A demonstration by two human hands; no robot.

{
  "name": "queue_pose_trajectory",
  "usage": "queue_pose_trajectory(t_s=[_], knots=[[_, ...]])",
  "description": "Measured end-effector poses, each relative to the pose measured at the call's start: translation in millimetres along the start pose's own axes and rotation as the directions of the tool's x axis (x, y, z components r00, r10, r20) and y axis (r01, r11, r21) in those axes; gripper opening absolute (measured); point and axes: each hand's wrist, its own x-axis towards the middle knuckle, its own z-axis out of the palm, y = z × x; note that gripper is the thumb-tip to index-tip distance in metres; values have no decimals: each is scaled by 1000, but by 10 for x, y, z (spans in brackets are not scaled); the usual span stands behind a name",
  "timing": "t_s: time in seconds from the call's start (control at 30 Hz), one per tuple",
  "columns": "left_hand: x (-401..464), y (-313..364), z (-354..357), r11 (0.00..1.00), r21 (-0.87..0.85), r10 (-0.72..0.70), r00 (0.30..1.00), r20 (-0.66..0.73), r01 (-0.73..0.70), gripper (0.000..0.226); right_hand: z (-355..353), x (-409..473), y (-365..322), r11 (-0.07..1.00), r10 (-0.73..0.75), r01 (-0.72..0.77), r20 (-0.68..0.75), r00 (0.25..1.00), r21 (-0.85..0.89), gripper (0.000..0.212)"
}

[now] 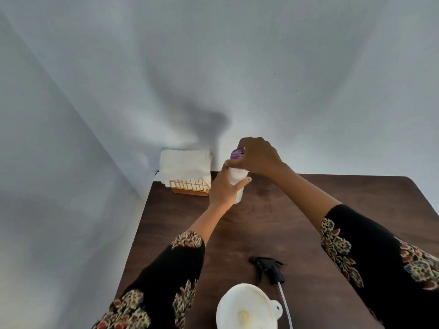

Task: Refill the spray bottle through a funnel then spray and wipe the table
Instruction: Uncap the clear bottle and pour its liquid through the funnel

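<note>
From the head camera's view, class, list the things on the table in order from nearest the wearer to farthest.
White funnel → black spray trigger head → white bottle with purple cap, held by both hands → gold wire rack holding folded white cloths.

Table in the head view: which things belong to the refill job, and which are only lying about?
For the job:
white bottle with purple cap, held by left hand and right hand
white funnel
black spray trigger head
folded white cloth

Only lying about:
gold wire rack

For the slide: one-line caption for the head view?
Left hand steadies white bottle, right hand on purple cap; funnel, sprayer nearby.
</note>
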Motion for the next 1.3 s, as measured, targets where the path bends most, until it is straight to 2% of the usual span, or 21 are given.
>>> queue_pose_trajectory(t_s=[0.23, 0.47, 0.8, 0.9, 1.07, 1.13, 1.23, 1.3], knots=[[-586, 233, -347, 995, 84, 64, 997, -49, -59, 59, -356, -591, -328, 988, -111, 113, 19, 994, -105, 50], [-987, 463, -696, 990, 81, 125, 989, -81, -118, 62, -644, -1052, -680, 961, -189, 186, 4, 982, -203, 48], [-1406, 731, -859, 978, 55, 204, 973, -105, -199, 63, -856, -1459, -890, 967, -190, 184, -18, 982, -174, 38], [-1525, 711, -870, 975, 53, 221, 971, -85, -217, 63, -879, -1605, -922, 959, -215, 222, 61, 975, -177, 39], [-1606, 698, -909, 971, 74, 233, 971, -53, -229, 59, -1027, -1719, -952, 901, -280, 358, 299, 912, -247, 50], [-1636, 692, -918, 970, 66, 236, 971, -49, -232, 60, -1047, -1751, -965, 922, -246, 315, 286, 926, -226, 54], [-1643, 711, -924, 971, 55, 234, 971, -47, -232, 59, -982, -1799, -1024, 923, -130, 179, 162, 978, -340, 60], [-1657, 740, -924, 972, 41, 231, 972, -40, -230, 59, -937, -1825, -1056, 917, -93, 134, 124, 988, -375, 57]])
